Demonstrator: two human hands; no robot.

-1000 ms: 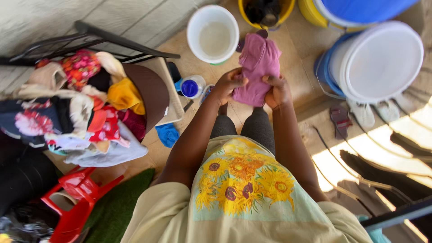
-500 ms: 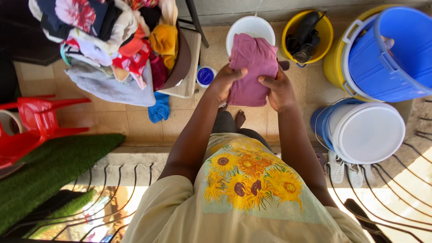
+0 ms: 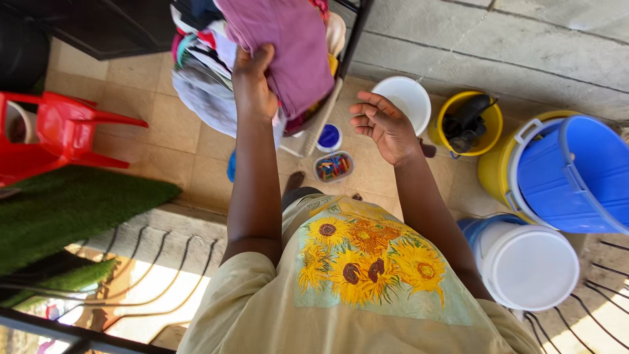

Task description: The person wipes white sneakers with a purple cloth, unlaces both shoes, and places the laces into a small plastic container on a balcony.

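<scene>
While our left hand pinches the soft mauve garment above the heaped laundry pile, our right hand hovers empty, fingers spread, near the round white plastic bucket.

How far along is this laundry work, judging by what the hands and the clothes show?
Looks done: the purple garment is off the floor, gripped by the left hand alone and held over the pile of clothes on the chair. In hand: the right hand is open and empty, near the white bucket. Left: the heap is mixed and unsorted, so much probably remains.
</scene>
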